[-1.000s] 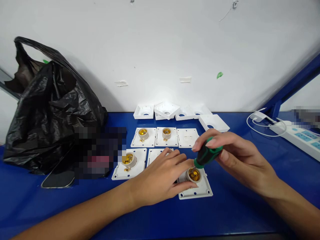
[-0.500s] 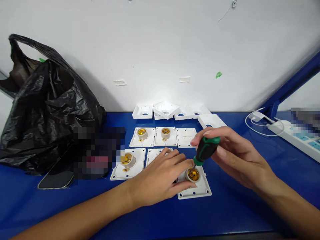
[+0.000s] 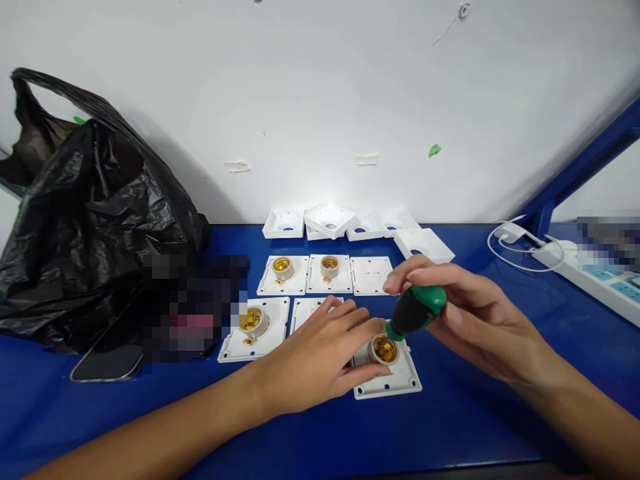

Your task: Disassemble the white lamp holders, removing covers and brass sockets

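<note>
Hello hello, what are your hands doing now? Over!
Right hand gripping green screwdriver, tip in lamp socket. Left hand steadying its white plate. Nothing blocking.

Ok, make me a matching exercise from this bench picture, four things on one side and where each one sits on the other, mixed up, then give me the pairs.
Things:
1. green-handled screwdriver
2. crumpled black plastic bag
3. white power strip
4. white square lamp-holder plate with brass socket

Places:
A. far left of the blue bench
B. under the left hand
C. in the right hand
D. far right of the bench

Pairs: 1-C, 2-A, 3-D, 4-B
</note>
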The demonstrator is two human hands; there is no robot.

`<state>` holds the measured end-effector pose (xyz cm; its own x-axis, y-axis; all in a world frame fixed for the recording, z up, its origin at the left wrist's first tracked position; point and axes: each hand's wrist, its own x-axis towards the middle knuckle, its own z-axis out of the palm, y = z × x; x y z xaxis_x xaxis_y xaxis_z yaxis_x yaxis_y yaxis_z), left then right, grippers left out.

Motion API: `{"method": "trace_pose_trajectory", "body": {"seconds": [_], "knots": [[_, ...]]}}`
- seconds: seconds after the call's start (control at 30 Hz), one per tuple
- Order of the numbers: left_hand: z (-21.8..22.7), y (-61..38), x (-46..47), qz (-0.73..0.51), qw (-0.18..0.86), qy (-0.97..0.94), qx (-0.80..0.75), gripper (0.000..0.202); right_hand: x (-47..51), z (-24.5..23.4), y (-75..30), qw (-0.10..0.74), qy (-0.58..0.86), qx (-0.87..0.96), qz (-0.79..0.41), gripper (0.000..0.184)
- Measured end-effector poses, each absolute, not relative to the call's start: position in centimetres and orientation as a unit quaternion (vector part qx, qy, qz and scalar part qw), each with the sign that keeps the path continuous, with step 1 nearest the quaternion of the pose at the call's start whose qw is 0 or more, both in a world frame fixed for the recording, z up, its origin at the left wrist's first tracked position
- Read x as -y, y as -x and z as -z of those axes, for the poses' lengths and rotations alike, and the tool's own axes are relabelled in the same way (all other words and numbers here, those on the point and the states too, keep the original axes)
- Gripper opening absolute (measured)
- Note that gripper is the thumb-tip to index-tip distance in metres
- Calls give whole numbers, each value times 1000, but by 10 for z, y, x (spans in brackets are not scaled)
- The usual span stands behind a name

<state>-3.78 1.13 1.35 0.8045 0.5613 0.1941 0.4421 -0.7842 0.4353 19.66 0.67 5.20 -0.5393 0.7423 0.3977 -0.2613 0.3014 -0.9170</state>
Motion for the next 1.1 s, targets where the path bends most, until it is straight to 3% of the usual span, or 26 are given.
{"method": "trace_pose_trajectory", "body": {"seconds": [0.3, 0.7, 0.9, 1.1], "knots": [[-13, 38, -11, -160, 166, -938, -261, 34, -9, -46, -195, 499, 208, 642, -543, 22], [-8, 38, -11, -151, 114, -952, -240, 36, -8, -50, -193, 453, 175, 687, -540, 30], [-10, 37, -11, -180, 115, -947, -240, 28, -9, -49, -195, 494, 209, 677, -504, 27], [-8, 37, -12, -183, 108, -947, -241, 32, -8, -49, -193, 514, 208, 666, -500, 27]]}}
